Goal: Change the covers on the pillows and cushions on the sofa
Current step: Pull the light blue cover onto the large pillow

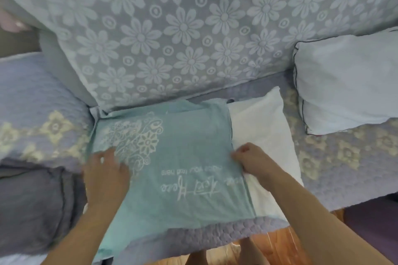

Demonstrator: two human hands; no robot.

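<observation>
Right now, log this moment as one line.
step: cover going on | left hand: flat on teal cover | right hand: pinching cover's open edge | white pillow: partly out

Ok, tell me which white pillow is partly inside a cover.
The white pillow between the hands: the teal printed cover hides its left part. The other white pillow, leaning against the backrest at right, is bare with dark piping.

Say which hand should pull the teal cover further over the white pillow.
Right. The right hand already pinches the teal cover at its open edge beside the exposed white pillow; the left hand rests on the far side.
</observation>
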